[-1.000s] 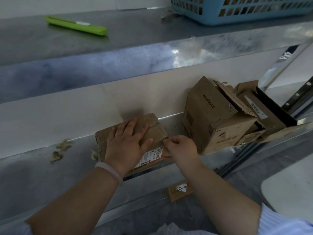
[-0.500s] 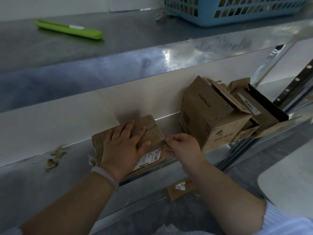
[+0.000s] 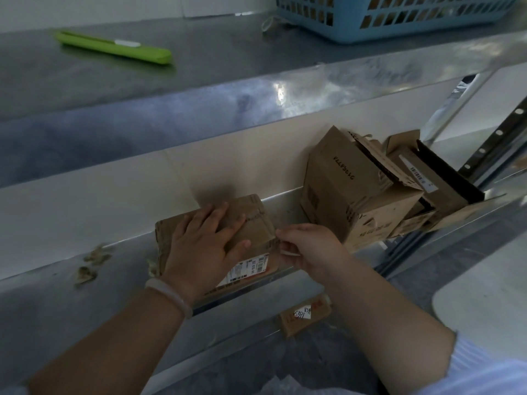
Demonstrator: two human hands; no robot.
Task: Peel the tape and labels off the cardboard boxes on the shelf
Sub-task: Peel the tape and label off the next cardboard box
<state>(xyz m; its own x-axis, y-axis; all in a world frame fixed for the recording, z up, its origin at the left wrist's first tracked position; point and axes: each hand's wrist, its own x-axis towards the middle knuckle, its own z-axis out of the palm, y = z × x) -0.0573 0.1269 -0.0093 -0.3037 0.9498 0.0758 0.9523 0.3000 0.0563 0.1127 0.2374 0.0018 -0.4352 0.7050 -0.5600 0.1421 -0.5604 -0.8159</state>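
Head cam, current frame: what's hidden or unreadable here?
1. Shipping label on the small cardboard box: head view, print too small, and one end is under the left hand.
2. Tape strip pinched by the right hand: its fingers cover most of it, so the peeled length is unclear.
3. Blue basket: cut off by the top edge, contents unseen.
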